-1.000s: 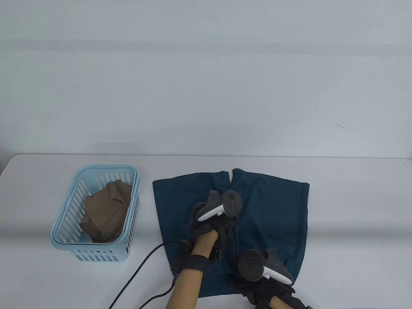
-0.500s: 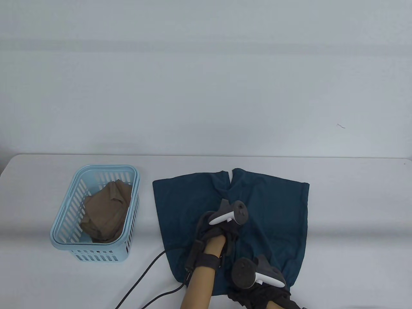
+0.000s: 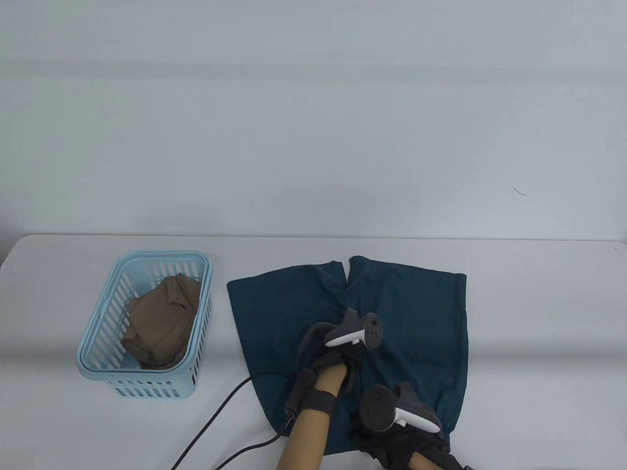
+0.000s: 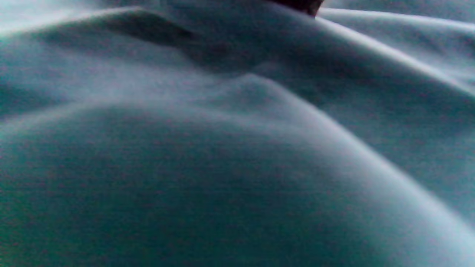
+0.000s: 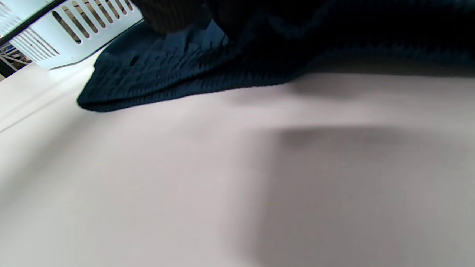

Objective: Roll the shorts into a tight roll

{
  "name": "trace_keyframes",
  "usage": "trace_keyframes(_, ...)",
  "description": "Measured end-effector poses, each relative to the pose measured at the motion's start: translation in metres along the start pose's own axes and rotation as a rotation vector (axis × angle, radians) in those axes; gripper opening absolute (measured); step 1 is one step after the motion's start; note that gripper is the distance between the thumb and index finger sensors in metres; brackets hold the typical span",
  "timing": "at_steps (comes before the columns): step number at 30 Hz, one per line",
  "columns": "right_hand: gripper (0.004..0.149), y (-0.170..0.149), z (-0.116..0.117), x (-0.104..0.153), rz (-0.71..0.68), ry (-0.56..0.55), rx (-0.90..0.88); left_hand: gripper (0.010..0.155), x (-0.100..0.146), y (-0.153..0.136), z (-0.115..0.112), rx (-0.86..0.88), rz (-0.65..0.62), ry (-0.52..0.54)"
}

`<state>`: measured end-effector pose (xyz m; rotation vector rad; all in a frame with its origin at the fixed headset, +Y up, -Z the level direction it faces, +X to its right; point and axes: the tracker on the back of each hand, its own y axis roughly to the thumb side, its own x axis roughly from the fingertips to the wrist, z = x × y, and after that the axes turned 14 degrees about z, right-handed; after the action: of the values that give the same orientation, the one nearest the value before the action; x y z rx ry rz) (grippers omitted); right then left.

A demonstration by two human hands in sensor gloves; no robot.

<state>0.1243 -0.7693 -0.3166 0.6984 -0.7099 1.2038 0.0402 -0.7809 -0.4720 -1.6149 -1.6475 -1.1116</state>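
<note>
Lying spread flat on the tabletop [image 3: 529, 313] are the dark teal shorts [image 3: 416, 313], legs pointing toward the far edge and the waistband end nearest the person. No roll is showing yet; by my reading the cloth is only being smoothed and settled, so the task is sitting at its very start.

The left hand [image 3: 338, 360] is resting on the middle of the shorts, near the crotch seam, its tracker tipped over sideways. I cannot tell whether its fingers are flat or gathering fabric: the tracker is hiding them from above, and the left wrist view is showing only a blurred swell of teal cloth right under the lens. The right hand [image 3: 392, 426] is sitting at the near hem, on the waistband side. Its fingers are also hidden from above; the right wrist view is showing a dark gloved shape over the ribbed waistband edge, which is lying slightly raised off the tabletop, but not clearly enough to say whether it is being pinched.

Judging from this, the next move is calling for both hands to come to the waistband, set well apart along it, turn a narrow first fold over, and keep even pressure while pushing it toward the legs so the roll stays tight.

Off to the left, well apart from the shorts, a light blue basket [image 3: 98, 342] is holding a crumpled tan garment [image 3: 161, 323]. A black cable [image 3: 215, 416] is trailing from the left wrist.
</note>
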Motion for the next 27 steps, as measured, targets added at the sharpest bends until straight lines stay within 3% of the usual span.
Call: trace_keyframes(27,0.052,-0.034,-0.02,-0.001,0.265,-0.099,0.074,0.055,0.007,0.007,0.0,-0.145,0.076,0.13)
